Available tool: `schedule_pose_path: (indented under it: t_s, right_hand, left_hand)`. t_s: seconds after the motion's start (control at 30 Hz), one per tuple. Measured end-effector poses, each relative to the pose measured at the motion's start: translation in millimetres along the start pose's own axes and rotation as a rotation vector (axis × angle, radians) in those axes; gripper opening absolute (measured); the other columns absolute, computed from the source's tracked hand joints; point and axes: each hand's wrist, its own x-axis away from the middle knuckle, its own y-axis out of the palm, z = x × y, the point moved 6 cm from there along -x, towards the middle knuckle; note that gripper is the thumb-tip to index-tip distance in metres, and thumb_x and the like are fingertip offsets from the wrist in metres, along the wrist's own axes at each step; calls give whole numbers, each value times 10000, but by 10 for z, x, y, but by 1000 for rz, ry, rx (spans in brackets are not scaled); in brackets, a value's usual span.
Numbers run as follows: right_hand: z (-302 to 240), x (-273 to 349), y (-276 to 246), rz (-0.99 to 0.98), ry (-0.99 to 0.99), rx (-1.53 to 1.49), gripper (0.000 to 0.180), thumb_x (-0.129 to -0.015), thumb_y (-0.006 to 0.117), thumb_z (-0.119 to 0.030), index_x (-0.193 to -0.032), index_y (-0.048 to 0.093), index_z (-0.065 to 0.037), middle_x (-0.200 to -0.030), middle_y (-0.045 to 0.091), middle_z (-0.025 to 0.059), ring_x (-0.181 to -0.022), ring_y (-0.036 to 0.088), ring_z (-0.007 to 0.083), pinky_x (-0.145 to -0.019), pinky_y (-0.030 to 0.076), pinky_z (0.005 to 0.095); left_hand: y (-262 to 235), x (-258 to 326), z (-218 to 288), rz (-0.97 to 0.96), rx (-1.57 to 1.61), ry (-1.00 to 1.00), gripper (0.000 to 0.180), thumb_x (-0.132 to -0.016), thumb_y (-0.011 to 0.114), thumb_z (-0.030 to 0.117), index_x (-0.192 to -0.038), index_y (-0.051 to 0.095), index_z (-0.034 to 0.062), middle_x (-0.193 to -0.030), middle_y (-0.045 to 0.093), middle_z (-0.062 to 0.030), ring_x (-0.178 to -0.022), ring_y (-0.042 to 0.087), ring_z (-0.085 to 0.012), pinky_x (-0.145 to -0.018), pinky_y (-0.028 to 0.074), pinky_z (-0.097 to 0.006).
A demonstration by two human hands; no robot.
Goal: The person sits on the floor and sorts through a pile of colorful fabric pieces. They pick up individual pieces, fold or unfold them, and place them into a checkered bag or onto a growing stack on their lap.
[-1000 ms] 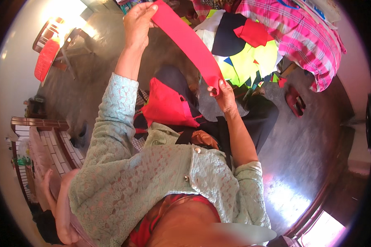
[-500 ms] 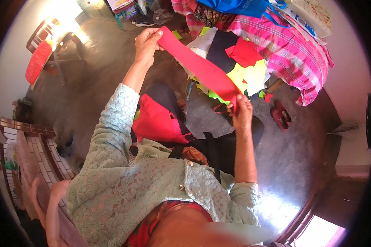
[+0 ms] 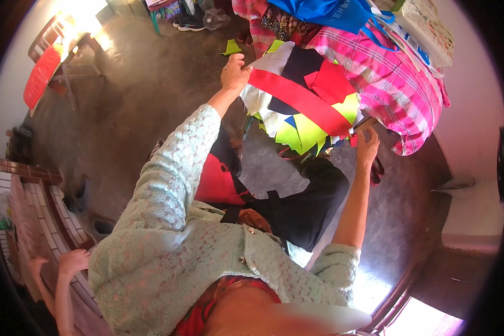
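Observation:
A long red fabric strip (image 3: 299, 101) lies slantwise across a pile of cloth scraps in white, black and bright yellow-green (image 3: 305, 134). My left hand (image 3: 235, 75) is closed at the strip's upper left end, the thumb against its edge. Just past the lower right end is my right hand (image 3: 368, 148), fingers loosely bent and apart, with no cloth visible in its grasp. Another red cloth piece (image 3: 330, 84) rests on the pile's right part. Across my lap lies more red fabric (image 3: 218, 182), partly hidden by my left sleeve.
Pink plaid cloth (image 3: 386, 84) drapes beside the pile, with a blue bag (image 3: 330, 17) on top. A yellow-green scrap (image 3: 232, 47) lies beyond my left hand. A red chair-like object (image 3: 42, 75) stands far left. Another person's hand (image 3: 73, 261) shows at lower left.
The red strip, stretched in the air between both hands before, now lies down on the scrap pile. Both hands moved right, and the right hand has come away from the strip's end.

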Motion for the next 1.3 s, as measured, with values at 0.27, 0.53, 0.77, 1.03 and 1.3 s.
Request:
schedule_pose_path:
  t_s: [0.27, 0.53, 0.77, 1.03, 1.3]
  right_hand:
    - [-1328, 370, 410, 91, -458, 274, 600, -871, 563, -459, -1367, 415, -157, -1464, 282, 177, -1364, 246, 352, -1072, 206, 509]
    - [-1089, 382, 1151, -135, -530, 515, 710, -829, 449, -658, -1400, 402, -240, -1507, 246, 110, -1399, 180, 314, -1096, 70, 538]
    - [-1046, 396, 1173, -132, -534, 482, 696, -809, 499, -638, -1378, 439, -242, -1502, 264, 97, -1393, 192, 318, -1099, 78, 524]
    - [-1050, 345, 1220, -128, -582, 468, 728, -821, 456, -656, -1404, 389, -226, -1505, 254, 99, -1387, 202, 337, -1091, 127, 551]
    - [-901, 283, 1178, -100, -716, 382, 643, -869, 505, -536, -1411, 372, -216, -1471, 281, 161, -1339, 288, 367, -1028, 266, 544]
  left_hand:
    - [53, 457, 614, 54, -155, 612, 408, -753, 692, 227, -1107, 539, 93, -1199, 535, -110, -1176, 450, -319, -984, 342, -442]
    - [608, 683, 388, -150, -393, 615, 624, -864, 464, 578, -1354, 428, 193, -1429, 325, -143, -1345, 247, -379, -1069, 189, -563]
    - [611, 698, 390, -208, -387, 590, 620, -865, 458, 561, -1359, 419, 187, -1441, 299, -132, -1353, 214, -370, -1066, 158, -578]
    - [447, 393, 159, -570, 64, 265, 742, -871, 516, 544, -1454, 273, 155, -1539, 113, -147, -1427, 59, -283, -1142, 90, -434]
    - [-2136, 595, -1195, -78, 357, -228, 417, -875, 630, 318, -1207, 580, 70, -1114, 624, -60, -1044, 574, -159, -884, 437, -292]
